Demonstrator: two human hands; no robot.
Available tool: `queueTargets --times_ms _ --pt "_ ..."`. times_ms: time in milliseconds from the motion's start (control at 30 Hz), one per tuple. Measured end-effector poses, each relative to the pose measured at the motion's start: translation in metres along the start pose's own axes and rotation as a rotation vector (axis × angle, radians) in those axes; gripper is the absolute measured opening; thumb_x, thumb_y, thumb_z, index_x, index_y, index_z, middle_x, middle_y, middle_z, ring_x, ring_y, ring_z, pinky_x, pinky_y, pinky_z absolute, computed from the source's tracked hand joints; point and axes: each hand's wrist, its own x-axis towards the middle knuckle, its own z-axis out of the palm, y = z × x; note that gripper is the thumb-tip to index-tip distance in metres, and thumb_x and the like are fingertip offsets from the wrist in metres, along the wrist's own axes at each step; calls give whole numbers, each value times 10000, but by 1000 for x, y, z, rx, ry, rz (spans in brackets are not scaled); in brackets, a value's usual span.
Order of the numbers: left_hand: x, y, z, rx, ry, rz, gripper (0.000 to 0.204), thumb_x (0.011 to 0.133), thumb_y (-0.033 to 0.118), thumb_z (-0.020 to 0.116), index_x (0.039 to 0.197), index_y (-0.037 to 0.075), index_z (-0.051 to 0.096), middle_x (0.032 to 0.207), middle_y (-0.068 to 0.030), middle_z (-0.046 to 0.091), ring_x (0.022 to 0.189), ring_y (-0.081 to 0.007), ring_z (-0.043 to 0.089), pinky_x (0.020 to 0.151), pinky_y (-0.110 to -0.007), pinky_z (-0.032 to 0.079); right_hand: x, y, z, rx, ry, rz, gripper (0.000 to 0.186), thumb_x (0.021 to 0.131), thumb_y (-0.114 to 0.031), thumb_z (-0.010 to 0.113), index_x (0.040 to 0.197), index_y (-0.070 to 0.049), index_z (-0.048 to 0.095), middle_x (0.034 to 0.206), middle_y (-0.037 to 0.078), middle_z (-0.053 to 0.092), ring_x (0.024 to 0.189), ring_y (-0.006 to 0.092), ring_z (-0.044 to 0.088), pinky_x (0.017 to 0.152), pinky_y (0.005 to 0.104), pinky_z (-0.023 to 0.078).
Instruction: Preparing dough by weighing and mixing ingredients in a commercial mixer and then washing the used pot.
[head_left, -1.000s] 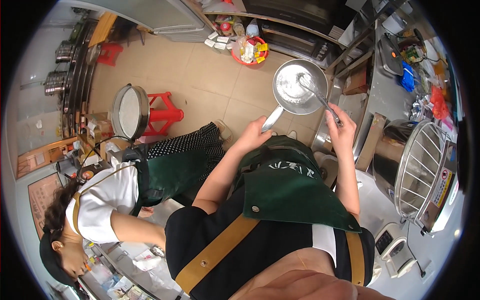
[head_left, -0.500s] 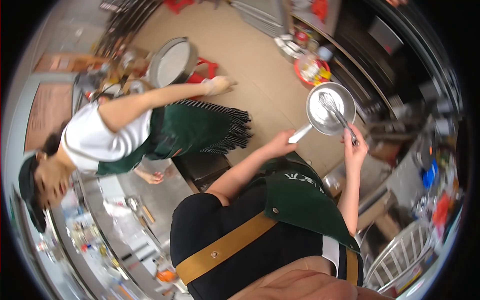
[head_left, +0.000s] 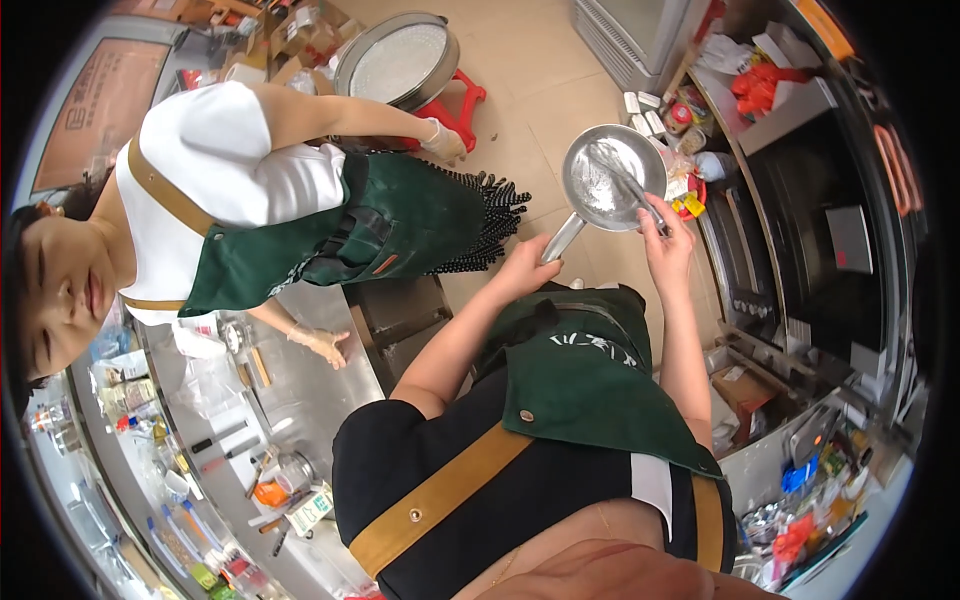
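A steel pan (head_left: 590, 200) is held up in front of me, over the floor, with a pale or shiny layer inside that I cannot make out. My left hand (head_left: 535, 260) is closed round the pan's handle (head_left: 565, 238). My right hand (head_left: 670, 250) grips a metal whisk (head_left: 627, 185), whose wire head rests inside the pan. My green apron (head_left: 590, 390) is below both hands.
A co-worker (head_left: 230, 170) in a green apron stands close on my left beside a steel worktop (head_left: 320, 390) with tools. A large round sieve (head_left: 395, 60) rests on a red stool (head_left: 460, 110). Ovens (head_left: 800, 230) and a red basin (head_left: 693, 185) are at right.
My view has swung round toward the worktop on the left. The co-worker, bent low earlier, now stands more upright and nearer, one arm out toward the stool. I still hold pan and whisk.
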Motion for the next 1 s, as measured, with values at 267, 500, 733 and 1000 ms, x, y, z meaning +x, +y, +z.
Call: queueTargets --times_ms 267,500,733,1000 --pt "34 -15 -19 2 260 -63 212 692 170 582 777 0 485 585 -116 480 526 -194 474 516 -319 392 86 -23 10 -78 -401 -133 193 757 -106 598 919 -1 591 786 127 620 575 176 590 517 262 448" --pt "94 2 -25 356 471 -130 223 686 166 567 823 39 444 604 -168 550 595 -354 555 525 -439 430 179 -25 35 -409 -395 -548 171 748 -174 575 847 -37 605 660 139 593 535 278 565 512 354 439" --pt "138 28 -35 238 609 -157 206 690 162 562 828 54 453 568 -176 537 557 -365 547 513 -448 423 246 -35 68 -120 -654 -132 186 754 -157 586 857 -3 609 565 119 564 480 179 552 468 279 429" --pt "176 36 -82 -18 716 -247 229 698 166 592 794 12 452 543 -182 510 531 -360 536 488 -404 410 331 -53 127 121 -566 -117 179 776 -105 586 912 10 600 593 53 564 527 88 535 477 220 421"
